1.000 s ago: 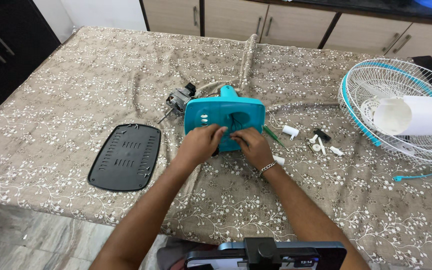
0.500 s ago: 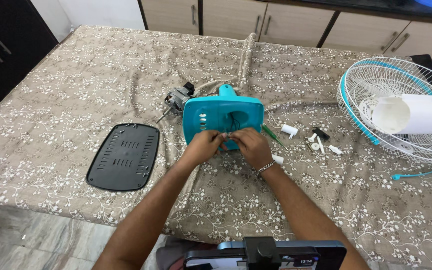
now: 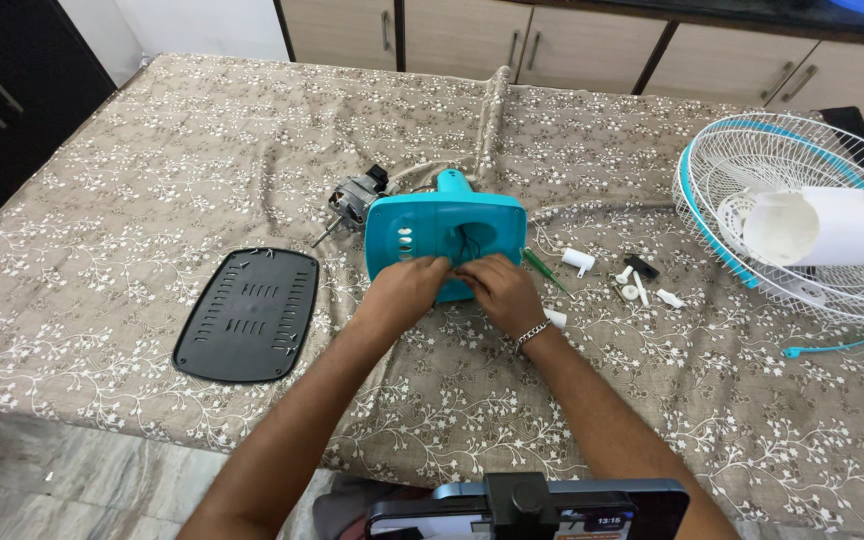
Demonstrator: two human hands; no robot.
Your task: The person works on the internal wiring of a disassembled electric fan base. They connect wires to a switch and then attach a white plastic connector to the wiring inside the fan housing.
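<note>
A teal plastic fan base [image 3: 444, 230] lies on the cloth-covered table [image 3: 152, 180], its underside with an opening facing me. My left hand [image 3: 404, 290] and my right hand [image 3: 497, 290] rest together on its near edge, fingertips meeting at the opening where dark wires show. What the fingers pinch is too small to tell. A small metal motor [image 3: 355, 198] sits just behind the base at its left.
A black vented cover plate [image 3: 247, 315] lies to the left. Right of the base are a green screwdriver [image 3: 542, 268] and several small white parts [image 3: 632, 285]. A white wire fan guard with a white cylinder [image 3: 817, 225] sits at the far right. A phone on a mount [image 3: 527, 510] is at the bottom.
Both hands have slid slightly toward me along the base's near edge and drawn closer together. The base itself has stayed in place.
</note>
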